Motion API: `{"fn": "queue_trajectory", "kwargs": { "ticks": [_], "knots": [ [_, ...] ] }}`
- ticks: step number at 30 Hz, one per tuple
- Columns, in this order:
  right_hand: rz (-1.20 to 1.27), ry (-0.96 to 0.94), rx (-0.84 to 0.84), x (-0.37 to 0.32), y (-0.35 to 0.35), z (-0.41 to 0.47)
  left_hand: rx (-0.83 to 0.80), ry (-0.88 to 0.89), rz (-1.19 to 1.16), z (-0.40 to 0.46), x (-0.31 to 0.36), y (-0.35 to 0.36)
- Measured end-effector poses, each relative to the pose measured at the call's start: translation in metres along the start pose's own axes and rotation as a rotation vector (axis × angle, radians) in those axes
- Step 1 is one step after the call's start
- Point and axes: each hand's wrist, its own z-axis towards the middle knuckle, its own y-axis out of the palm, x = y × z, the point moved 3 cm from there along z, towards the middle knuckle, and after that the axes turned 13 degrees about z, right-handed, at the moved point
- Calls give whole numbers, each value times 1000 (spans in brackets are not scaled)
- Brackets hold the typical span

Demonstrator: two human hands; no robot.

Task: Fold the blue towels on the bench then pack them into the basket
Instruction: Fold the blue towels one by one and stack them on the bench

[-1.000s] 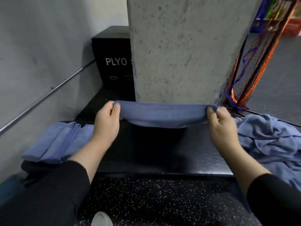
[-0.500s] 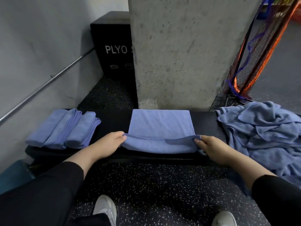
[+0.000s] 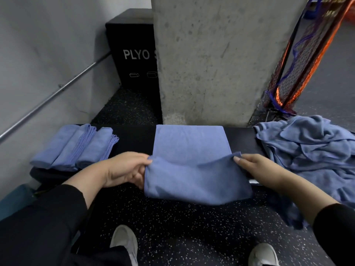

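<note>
Black bench [image 3: 138, 139] before a concrete pillar [image 3: 211, 54]. Heaped on its right end, unfolded blue towels [image 3: 311, 150]; at its left end, folded towels [image 3: 76, 146] in a row. Mid-bench, a half-folded blue towel [image 3: 192, 166], near edge lifted. Left hand [image 3: 123, 169] and right hand [image 3: 257, 167], fingers pinching its near corners.

At centre frame the concrete pillar [image 3: 207, 60] rises right behind the bench [image 3: 134, 139], blocking reach beyond it. Bare bench strips lie either side of the spread towel [image 3: 190, 144]: left toward the folded towels [image 3: 75, 146], right toward the loose towel heap [image 3: 311, 148]. The speckled floor [image 3: 192, 227] at lower centre looks open, perhaps apart from two shoes.
</note>
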Motion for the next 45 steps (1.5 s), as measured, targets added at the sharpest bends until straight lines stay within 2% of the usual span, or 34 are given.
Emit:
{"fn": "queue_trajectory", "kwargs": {
  "ticks": [3,5,7,11,17,22,27,32,34,35,38,40,42,45],
  "knots": [
    [156,-109,238,0,-2,28,370,117,-39,25,9,-17],
    [221,-118,357,-7,-1,44,600,149,95,43,12,-28],
    [219,-84,409,-8,2,60,730,153,307,57,14,-33],
    [38,-36,419,-2,10,82,727,130,531,78,19,-25],
    [-195,-29,388,3,9,86,604,64,783,92,6,-19],
    [-340,-5,325,4,5,73,546,28,899,81,7,-15],
    [-404,66,186,9,3,48,456,47,985,54,2,-4],
    [-367,128,52,15,2,21,346,86,967,30,-5,1],
    [-349,92,27,14,2,13,332,148,855,25,-4,2],
    [-283,52,46,11,1,10,341,189,694,24,-1,1],
    [246,-59,170,-8,-4,11,361,254,37,25,13,-4],
    [431,-92,304,-19,-11,22,459,273,-139,35,21,-16],
    [392,-108,407,-27,-13,39,621,272,-99,49,27,-30],
    [355,-94,443,-29,-8,69,787,229,103,71,36,-36]
  ]
}}
